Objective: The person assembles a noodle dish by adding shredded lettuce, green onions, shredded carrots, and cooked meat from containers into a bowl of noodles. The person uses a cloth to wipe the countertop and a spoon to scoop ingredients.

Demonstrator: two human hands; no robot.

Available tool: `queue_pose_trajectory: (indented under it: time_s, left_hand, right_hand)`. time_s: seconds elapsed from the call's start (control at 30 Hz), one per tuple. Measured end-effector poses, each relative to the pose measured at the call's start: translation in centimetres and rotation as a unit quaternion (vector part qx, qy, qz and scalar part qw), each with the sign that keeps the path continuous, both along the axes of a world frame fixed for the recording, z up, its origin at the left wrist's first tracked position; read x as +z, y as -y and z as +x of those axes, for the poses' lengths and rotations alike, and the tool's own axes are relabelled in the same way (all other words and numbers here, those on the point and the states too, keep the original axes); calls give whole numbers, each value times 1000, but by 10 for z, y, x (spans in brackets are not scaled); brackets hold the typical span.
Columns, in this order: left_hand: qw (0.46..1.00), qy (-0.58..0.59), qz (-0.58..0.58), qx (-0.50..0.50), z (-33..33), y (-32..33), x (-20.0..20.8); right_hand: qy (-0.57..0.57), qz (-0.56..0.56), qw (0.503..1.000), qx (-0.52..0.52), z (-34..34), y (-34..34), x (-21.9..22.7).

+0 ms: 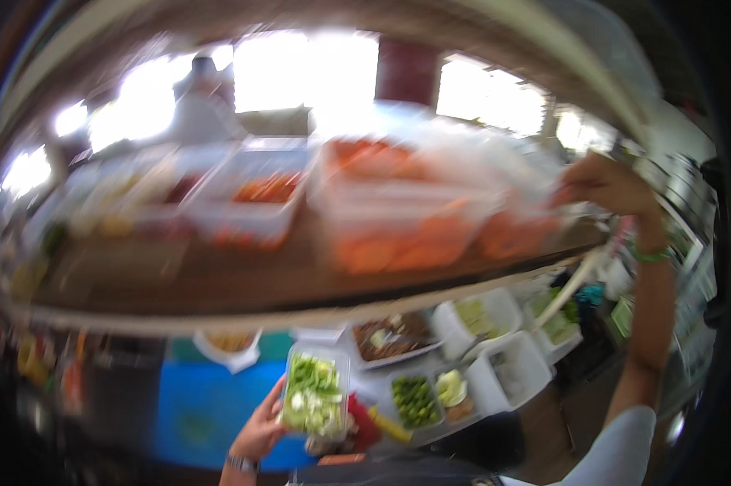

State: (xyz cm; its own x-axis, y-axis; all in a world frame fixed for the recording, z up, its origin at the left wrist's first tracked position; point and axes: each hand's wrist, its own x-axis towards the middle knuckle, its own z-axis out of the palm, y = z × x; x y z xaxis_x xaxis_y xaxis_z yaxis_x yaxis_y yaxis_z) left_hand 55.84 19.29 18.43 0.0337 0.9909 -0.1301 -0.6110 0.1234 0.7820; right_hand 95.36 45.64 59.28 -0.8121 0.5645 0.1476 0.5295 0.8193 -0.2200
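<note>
1. Blur smears the whole far half of the view, so only broad shapes can be trusted there: a wooden shelf (pixel 244 271) runs across, loaded with clear tubs, several showing orange or red contents.
2. Near and left of centre, the left hand (pixel 260 428) is closed on a clear rectangular container of chopped green and white vegetables (pixel 315 395), fingers wrapped round its left long side over the blue board (pixel 199 405). One-handed, that grip looks best kept level, thumb on the rim, so nothing spills.
3. Just right of it lie a red bottle (pixel 364 421), a tub of small green limes (pixel 414 399) and a tub of pale leaves (pixel 451 387), with a tray of brown food (pixel 394 334) farther back. Passing the container above these seems safer than sweeping through them.
4. Far right, the right hand (pixel 604 185) is raised to the shelf, pinching the edge of a clear tub of orange pieces (pixel 519 227); blur hides exactly how the fingers sit.
5. My judgement: settle the right-hand grip first, and move that tub slowly since it sits near the shelf's right end.
</note>
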Motion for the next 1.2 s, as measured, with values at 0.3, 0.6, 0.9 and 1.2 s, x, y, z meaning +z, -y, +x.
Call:
queue_pose_trajectory:
  time_s: [0.3,0.6,0.9,1.2]
  left_hand:
    - [836,-512,-105,167,-41,38,-120]
    - [638,-740,-119,175,-15,48,-56]
    - [994,56,-72,-59,43,7,-20]
    - [980,26,-17,197,-10,17,-26]
  right_hand:
    - [-75,161,982,-66,60,71,-59]
    - [-61,66,992,-91,101,148,-167]
    - [-118,87,978,148,-99,140,-310]
    - [-282,-23,915,288,-296,96,-387]
